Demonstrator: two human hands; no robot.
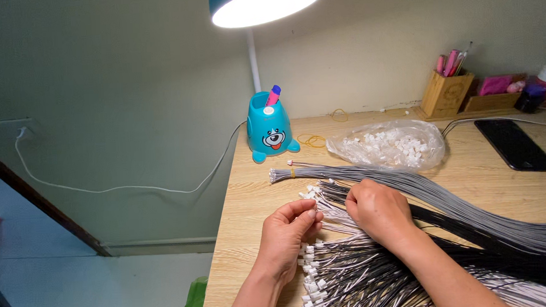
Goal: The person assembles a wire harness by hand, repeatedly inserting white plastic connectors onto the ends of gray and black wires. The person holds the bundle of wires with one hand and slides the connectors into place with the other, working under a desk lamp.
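Observation:
My left hand [289,234] pinches a small white connector between thumb and fingertips, just left of a spread of black and white wires with white connectors [346,273]. My right hand [378,209] rests knuckles-up on those wires, fingers curled on a few of them near their white ends [314,191]. A long bundle of grey wires [409,184], bound near its left tip by a yellow band, runs across the wooden desk [250,197] beyond both hands.
A clear plastic bag of white connectors [389,145] lies behind the wires. A blue dog-faced pen holder [270,128] and a lamp [260,3] stand at the back left. A black phone [515,144], wooden pen holder [445,92] and yellow rubber bands [312,141] sit further back.

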